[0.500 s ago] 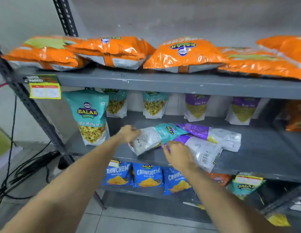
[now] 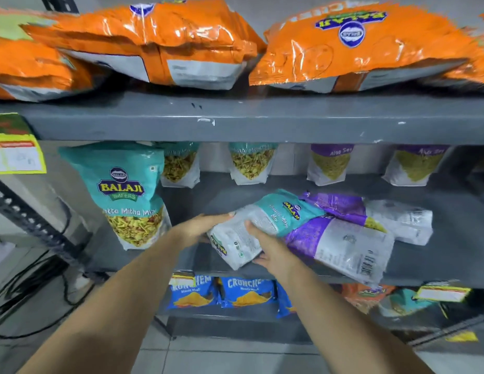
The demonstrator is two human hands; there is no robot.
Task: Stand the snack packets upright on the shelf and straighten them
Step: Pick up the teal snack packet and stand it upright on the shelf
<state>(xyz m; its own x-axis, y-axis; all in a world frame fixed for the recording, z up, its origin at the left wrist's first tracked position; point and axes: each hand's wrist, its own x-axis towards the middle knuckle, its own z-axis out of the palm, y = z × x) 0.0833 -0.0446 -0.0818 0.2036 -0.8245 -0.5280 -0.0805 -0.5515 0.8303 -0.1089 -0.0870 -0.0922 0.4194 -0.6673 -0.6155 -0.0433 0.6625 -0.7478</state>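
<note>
A teal snack packet (image 2: 278, 214) lies on its side on the grey middle shelf (image 2: 438, 255), its white bottom end toward me. My left hand (image 2: 200, 228) grips that end from the left and my right hand (image 2: 270, 249) grips it from the front. Two purple packets (image 2: 343, 238) (image 2: 378, 214) lie flat to its right, partly under it. One teal packet (image 2: 130, 195) stands upright at the shelf's front left. At the back, two teal packets (image 2: 178, 166) (image 2: 251, 163) and two purple ones (image 2: 330, 163) (image 2: 416, 166) stand upright.
Large orange packets (image 2: 160, 41) (image 2: 357, 47) lie on the top shelf just above. Blue packets (image 2: 246, 291) stand on the lower shelf. A yellow price tag (image 2: 16, 152) hangs at the left, a slotted upright (image 2: 27, 220) below it, and black cables (image 2: 33, 287) on the floor.
The camera has moved closer to the shelf. Both hands have closed on the white end of the lying teal packet, which they were only reaching before.
</note>
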